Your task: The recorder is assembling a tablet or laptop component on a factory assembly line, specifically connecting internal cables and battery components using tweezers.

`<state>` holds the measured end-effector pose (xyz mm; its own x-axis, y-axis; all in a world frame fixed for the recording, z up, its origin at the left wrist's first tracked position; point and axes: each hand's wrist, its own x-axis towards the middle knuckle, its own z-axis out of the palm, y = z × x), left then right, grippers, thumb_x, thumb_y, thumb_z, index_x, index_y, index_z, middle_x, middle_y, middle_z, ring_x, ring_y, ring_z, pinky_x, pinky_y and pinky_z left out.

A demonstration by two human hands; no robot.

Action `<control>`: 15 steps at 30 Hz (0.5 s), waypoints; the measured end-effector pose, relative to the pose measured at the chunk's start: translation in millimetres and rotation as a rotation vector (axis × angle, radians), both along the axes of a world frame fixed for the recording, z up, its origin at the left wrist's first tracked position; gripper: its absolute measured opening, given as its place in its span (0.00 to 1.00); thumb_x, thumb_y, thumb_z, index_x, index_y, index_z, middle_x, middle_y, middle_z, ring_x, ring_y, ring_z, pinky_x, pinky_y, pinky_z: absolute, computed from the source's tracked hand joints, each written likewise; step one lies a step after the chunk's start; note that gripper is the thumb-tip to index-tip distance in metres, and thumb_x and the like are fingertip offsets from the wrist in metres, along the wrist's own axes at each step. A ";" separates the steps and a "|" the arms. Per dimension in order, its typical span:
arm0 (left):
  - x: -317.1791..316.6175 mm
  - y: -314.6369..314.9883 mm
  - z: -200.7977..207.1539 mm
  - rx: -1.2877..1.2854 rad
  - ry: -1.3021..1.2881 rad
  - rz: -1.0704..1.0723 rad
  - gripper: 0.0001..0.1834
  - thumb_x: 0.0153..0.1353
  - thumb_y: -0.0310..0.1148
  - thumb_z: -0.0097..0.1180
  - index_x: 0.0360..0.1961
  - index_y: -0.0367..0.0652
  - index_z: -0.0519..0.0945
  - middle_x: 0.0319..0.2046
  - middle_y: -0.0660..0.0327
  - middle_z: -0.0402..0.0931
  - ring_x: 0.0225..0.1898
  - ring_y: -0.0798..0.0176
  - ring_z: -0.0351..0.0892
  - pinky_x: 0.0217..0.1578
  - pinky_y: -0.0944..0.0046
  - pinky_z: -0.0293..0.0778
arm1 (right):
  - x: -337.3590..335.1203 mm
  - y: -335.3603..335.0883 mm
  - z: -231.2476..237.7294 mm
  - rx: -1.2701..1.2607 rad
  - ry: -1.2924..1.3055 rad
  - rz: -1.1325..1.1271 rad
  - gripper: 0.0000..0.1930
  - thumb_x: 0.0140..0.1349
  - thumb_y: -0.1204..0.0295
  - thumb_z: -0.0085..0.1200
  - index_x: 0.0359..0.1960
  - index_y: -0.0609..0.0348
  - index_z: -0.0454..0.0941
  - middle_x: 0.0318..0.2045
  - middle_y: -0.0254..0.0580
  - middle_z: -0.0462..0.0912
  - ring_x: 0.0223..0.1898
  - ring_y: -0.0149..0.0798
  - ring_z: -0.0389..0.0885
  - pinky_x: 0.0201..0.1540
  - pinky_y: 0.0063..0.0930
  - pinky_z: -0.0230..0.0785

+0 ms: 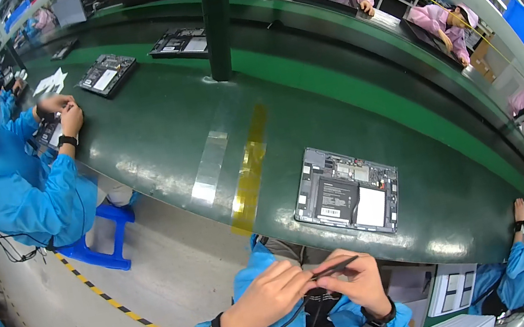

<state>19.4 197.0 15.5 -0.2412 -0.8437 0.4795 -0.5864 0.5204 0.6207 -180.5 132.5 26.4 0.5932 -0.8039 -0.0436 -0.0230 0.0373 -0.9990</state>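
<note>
- I have both hands in my head view, raised in front of the body just off the near edge of the green tabletop (155,146).
- Left hand (267,299): grip pinching one end of a dark slim tool (340,265). Exact fingertip contact is partly hidden by the fingers.
- Right hand (359,280): grip pinching the same tool further along, thumb below, fingers curled over. Tool slants up to the right.
- Two-handed hold on something that thin looks like steadying or adjusting it; my read. Can't tell whether it's tweezers or a pry stick.
- Opened device (347,177): on the tabletop, beyond the right hand, near the edge, no hand touching it. Lies flat, innards up, presumably for access within easy reach.
- Inside it I see a black battery pack (335,196) and, to its right, a white panel (371,207).
- Left of the device, a yellow tape strip (250,172) and a clear strip (211,168) run side by side across the tabletop. Could be markers between stations; I can't confirm.
- Black bands on both wrists; cord (288,322) by the left one. Probably static grounding, sensible beside bare boards.
- Co-worker (36,180) at left sits well apart, own hands busy near another opened unit.
</note>
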 end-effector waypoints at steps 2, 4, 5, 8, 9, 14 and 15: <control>9.9 -8.2 -11.8 -0.010 0.022 0.041 0.10 0.58 0.30 0.65 0.38 0.35 0.80 0.31 0.59 0.75 0.35 0.57 0.74 0.37 0.60 0.72 | 13.5 -9.9 -4.7 0.012 0.108 -0.001 0.08 0.59 0.79 0.65 0.41 0.67 0.85 0.36 0.42 0.86 0.30 0.28 0.84 0.32 0.20 0.75; 24.3 -16.9 -21.0 0.030 0.015 0.077 0.12 0.58 0.30 0.65 0.40 0.35 0.80 0.32 0.57 0.76 0.35 0.55 0.75 0.37 0.58 0.72 | 27.1 -25.6 -14.1 -0.036 0.161 0.014 0.07 0.60 0.78 0.64 0.40 0.67 0.85 0.37 0.42 0.86 0.31 0.28 0.84 0.34 0.21 0.76; 30.9 -21.1 -23.0 0.061 -0.001 0.099 0.13 0.57 0.29 0.66 0.41 0.35 0.80 0.33 0.56 0.78 0.36 0.52 0.76 0.38 0.57 0.73 | 33.0 -32.7 -16.7 -0.092 0.205 0.017 0.07 0.61 0.78 0.64 0.39 0.67 0.85 0.38 0.42 0.86 0.32 0.29 0.84 0.36 0.22 0.76; 63.6 -45.4 -29.5 0.028 -0.121 0.258 0.14 0.56 0.32 0.66 0.42 0.38 0.80 0.36 0.57 0.78 0.38 0.52 0.76 0.39 0.56 0.71 | 48.7 -81.8 -17.3 -0.201 0.237 -0.146 0.08 0.63 0.75 0.62 0.41 0.67 0.83 0.39 0.40 0.87 0.39 0.31 0.85 0.43 0.25 0.76; 77.0 -56.8 -29.2 -0.015 -0.169 0.334 0.15 0.56 0.33 0.66 0.43 0.39 0.80 0.37 0.57 0.78 0.39 0.52 0.75 0.39 0.56 0.71 | 51.6 -104.8 -18.1 -0.153 0.218 -0.177 0.08 0.64 0.75 0.61 0.42 0.66 0.82 0.38 0.39 0.86 0.39 0.31 0.85 0.43 0.26 0.76; 135.2 -137.8 -40.5 -0.046 -0.375 0.169 0.28 0.59 0.39 0.62 0.60 0.44 0.74 0.62 0.56 0.70 0.64 0.48 0.67 0.64 0.49 0.64 | 100.5 -211.0 -49.7 -0.122 0.109 -0.036 0.08 0.67 0.76 0.58 0.45 0.67 0.78 0.38 0.43 0.86 0.39 0.34 0.86 0.42 0.25 0.77; 136.2 -146.7 -46.6 -0.058 -0.374 0.168 0.28 0.59 0.39 0.62 0.60 0.44 0.74 0.62 0.56 0.70 0.64 0.48 0.67 0.64 0.49 0.64 | 109.6 -222.4 -55.4 -0.113 0.124 -0.025 0.08 0.67 0.76 0.57 0.45 0.67 0.78 0.38 0.44 0.86 0.38 0.36 0.87 0.42 0.25 0.77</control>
<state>155.6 50.3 -31.0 -0.2691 -0.8603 0.4330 -0.8459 0.4261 0.3208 -70.9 -90.0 -29.0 0.5685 -0.8223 -0.0233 -0.1466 -0.0733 -0.9865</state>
